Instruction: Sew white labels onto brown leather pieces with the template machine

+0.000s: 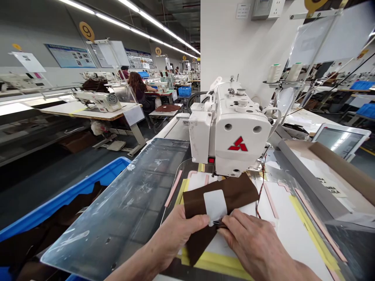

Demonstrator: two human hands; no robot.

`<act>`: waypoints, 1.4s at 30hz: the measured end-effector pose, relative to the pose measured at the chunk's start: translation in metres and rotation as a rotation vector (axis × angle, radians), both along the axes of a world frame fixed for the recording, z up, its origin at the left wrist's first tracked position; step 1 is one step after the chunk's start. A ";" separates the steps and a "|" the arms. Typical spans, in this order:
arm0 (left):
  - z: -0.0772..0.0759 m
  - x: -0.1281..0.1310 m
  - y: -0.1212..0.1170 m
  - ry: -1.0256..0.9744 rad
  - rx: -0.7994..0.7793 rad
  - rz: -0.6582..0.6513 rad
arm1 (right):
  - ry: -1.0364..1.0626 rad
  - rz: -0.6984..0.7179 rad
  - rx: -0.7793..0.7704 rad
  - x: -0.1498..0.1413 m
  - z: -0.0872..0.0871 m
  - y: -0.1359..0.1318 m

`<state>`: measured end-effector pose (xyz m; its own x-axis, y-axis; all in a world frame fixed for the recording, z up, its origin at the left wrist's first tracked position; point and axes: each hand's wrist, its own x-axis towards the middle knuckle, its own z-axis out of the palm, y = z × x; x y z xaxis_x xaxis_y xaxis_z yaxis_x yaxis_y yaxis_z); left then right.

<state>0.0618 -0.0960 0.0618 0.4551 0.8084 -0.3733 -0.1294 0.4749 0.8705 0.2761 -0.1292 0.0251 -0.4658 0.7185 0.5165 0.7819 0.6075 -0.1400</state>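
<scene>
A brown fabric piece point(234, 193) with a white label point(215, 205) lies on a white template with yellow and pink tape edges point(281, 230), just in front of the white sewing machine head point(231, 128). My left hand point(175, 238) pinches the fabric's near edge beside the label, thumb on top. My right hand point(254, 246) meets it from the right, fingertips pressed on the same edge of fabric and label. A clear plastic clamp plate point(123, 210) is raised at the left.
A blue bin point(96, 181) with more brown fabric sits at lower left. A tablet screen point(340, 142) and a cardboard box point(345, 168) stand at the right. Thread cones point(274, 73) rise behind the machine. Other sewing stations and seated workers fill the far left.
</scene>
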 end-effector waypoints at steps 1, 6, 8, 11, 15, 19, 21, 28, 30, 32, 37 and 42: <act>-0.001 0.000 -0.001 0.003 0.003 -0.003 | -0.004 0.000 0.008 -0.001 0.001 0.000; -0.002 0.001 -0.004 0.056 0.049 -0.010 | -0.030 0.031 0.047 -0.003 0.002 0.001; -0.002 0.000 -0.004 0.054 0.069 -0.027 | -0.031 0.034 0.042 -0.003 0.002 0.001; -0.003 -0.003 -0.003 0.022 0.099 -0.080 | -0.025 0.034 0.026 -0.003 0.001 0.001; -0.003 -0.005 0.000 0.045 0.108 -0.096 | -0.052 0.035 0.054 -0.004 0.003 0.001; 0.001 -0.003 0.000 0.100 0.108 -0.105 | -0.082 0.013 0.087 -0.004 0.004 0.000; 0.003 -0.002 0.001 0.133 0.149 -0.113 | -0.112 -0.008 0.099 -0.004 0.004 -0.001; 0.002 -0.001 0.002 0.218 0.259 -0.133 | -0.233 -0.001 -0.012 -0.003 -0.001 -0.004; 0.003 0.000 0.002 0.213 0.262 -0.146 | -0.230 0.014 -0.006 -0.003 -0.003 -0.004; 0.004 0.000 0.002 0.204 0.259 -0.157 | -0.204 0.036 -0.003 -0.003 -0.004 -0.004; 0.003 0.000 0.002 0.124 0.149 -0.138 | -0.035 0.053 -0.084 0.002 0.006 -0.003; -0.002 -0.001 0.001 0.034 0.115 -0.073 | 0.088 0.015 -0.170 0.014 0.012 -0.002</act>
